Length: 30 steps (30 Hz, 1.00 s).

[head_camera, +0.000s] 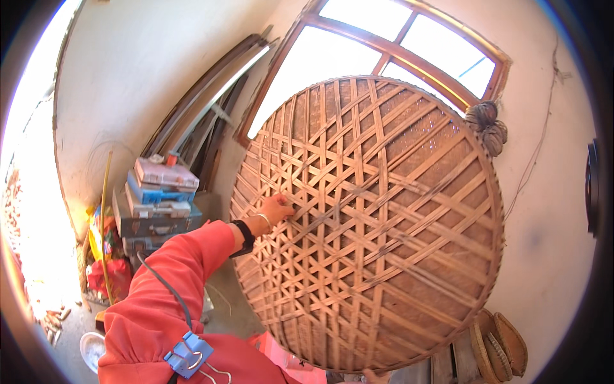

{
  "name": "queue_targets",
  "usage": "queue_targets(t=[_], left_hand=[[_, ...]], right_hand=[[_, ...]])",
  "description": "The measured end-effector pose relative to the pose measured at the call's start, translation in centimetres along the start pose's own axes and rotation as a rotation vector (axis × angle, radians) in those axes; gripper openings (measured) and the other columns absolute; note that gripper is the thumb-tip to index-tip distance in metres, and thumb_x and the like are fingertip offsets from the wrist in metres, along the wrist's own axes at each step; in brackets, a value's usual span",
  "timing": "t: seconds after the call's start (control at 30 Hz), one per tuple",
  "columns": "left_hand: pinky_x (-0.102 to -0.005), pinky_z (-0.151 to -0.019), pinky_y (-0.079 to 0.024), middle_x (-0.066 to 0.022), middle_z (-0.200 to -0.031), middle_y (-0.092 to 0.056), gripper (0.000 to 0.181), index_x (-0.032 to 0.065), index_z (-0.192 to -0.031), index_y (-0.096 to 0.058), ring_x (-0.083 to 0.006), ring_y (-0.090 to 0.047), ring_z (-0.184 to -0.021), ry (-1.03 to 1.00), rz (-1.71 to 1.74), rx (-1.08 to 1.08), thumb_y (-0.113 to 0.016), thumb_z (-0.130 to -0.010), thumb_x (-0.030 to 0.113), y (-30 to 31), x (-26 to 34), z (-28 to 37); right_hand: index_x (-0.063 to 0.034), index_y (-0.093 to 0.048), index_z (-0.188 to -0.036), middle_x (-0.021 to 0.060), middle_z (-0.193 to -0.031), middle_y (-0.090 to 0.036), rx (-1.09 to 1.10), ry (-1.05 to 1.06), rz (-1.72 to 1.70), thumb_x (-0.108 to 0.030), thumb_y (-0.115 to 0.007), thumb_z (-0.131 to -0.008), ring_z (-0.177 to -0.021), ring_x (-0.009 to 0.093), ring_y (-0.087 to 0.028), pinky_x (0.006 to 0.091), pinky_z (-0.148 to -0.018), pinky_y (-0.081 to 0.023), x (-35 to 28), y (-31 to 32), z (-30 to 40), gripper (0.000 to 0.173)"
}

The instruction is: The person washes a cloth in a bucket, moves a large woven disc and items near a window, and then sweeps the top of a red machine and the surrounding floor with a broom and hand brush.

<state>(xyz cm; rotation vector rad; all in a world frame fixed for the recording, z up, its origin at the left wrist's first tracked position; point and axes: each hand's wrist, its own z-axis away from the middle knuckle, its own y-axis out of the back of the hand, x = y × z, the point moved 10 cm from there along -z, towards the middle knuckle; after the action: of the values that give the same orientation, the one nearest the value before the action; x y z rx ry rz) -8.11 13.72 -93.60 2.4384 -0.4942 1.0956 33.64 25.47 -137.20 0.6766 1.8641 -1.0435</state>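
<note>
A large round woven bamboo tray stands upright before me, its latticed underside facing me. My left hand, at the end of a red sleeve with a black wristband and a pale bracelet, is at the left part of the lattice, fingers bent and pinched on a bamboo strip. A small part of my right hand shows at the tray's lower rim; most of it is hidden, so its grip cannot be made out. A blue clip with a cable sits on the red clothing.
Stacked tool cases stand at the left beside a thin pole and a red bag. Long boards lean near the wooden-framed window. Woven baskets are at the lower right, a white bowl on the floor at the lower left.
</note>
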Motion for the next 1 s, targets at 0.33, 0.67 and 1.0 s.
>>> queue_targets(t=[0.33, 0.67, 1.0], left_hand=[[-0.0294, -0.050, -0.039, -0.0016, -0.064, -0.038, 0.033, 0.0049, -0.066, -0.041, -0.0127, -0.035, -0.057, -0.064, -0.077, 0.097, -0.072, -0.057, 0.013, -2.9, 1.2, 2.1], [-0.0266, -0.076, -0.044, -0.0132, -0.116, -0.044, 0.088, -0.0009, -0.133, -0.018, -0.0183, -0.048, -0.099, -0.328, 0.126, -0.061, -0.073, -0.070, 0.026, -4.8, 9.6, 9.9], [-0.0400, -0.102, -0.024, -0.0236, -0.133, -0.029, 0.108, -0.0052, -0.134, -0.016, -0.0306, -0.030, -0.124, 0.011, 0.294, 0.478, -0.074, -0.061, 0.050, -6.2, -13.0, 29.5]], right_hand=[[-0.0036, -0.053, -0.103, 0.0097, -0.093, -0.056, 0.013, 0.067, 0.253, -0.009, -0.064, -0.066, -0.092, 0.019, -0.053, 0.0357, -0.085, -0.042, -2.2, 4.1, 0.3, 0.038], [-0.0134, -0.044, -0.064, -0.0010, -0.053, -0.043, 0.157, -0.212, 0.204, -0.016, -0.062, -0.073, -0.044, 0.010, -0.043, 0.0234, -0.040, -0.039, -3.7, 15.2, 0.3, 0.020], [-0.0079, -0.052, -0.098, 0.0006, -0.084, -0.054, 0.118, -0.008, -0.120, -0.019, -0.064, -0.077, -0.077, 0.010, -0.052, 0.0306, -0.070, -0.046, -14.3, 7.5, -6.2, 0.026]])
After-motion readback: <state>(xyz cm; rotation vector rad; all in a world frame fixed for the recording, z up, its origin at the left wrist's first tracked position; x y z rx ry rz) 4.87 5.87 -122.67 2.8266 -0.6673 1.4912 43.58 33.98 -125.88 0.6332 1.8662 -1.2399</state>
